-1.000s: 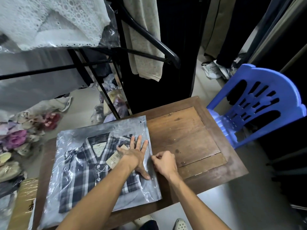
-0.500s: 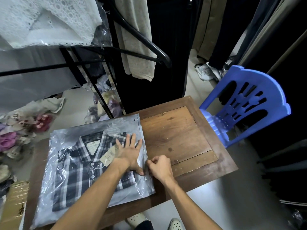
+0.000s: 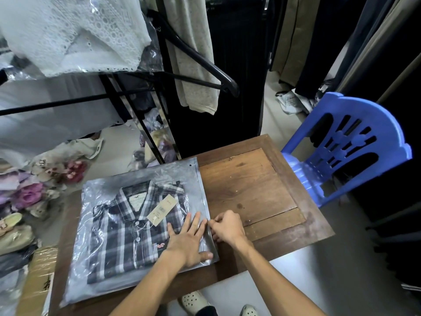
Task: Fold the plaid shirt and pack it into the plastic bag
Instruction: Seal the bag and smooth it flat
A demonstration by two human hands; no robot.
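The folded dark plaid shirt [image 3: 123, 238] lies inside the clear plastic bag [image 3: 141, 179], collar away from me, with a paper tag [image 3: 162, 209] on its front. The bag rests flat on the left part of the wooden table [image 3: 248, 190]. My left hand [image 3: 188, 240] lies flat, fingers spread, pressing the bag's right side over the shirt. My right hand [image 3: 225, 226] is closed, its fingertips pinching the bag's right edge strip just beside my left fingertips.
A blue plastic chair [image 3: 346, 147] stands at the table's right far corner. A black clothes rack [image 3: 159, 87] with hanging garments stands behind the table. Piles of clothes and shoes [image 3: 34, 192] lie on the floor at left. A cardboard box [image 3: 38, 281] sits at lower left.
My left hand slid down the bag toward me, uncovering the paper tag. My right hand stayed pinched on the bag's right edge, moving along it.
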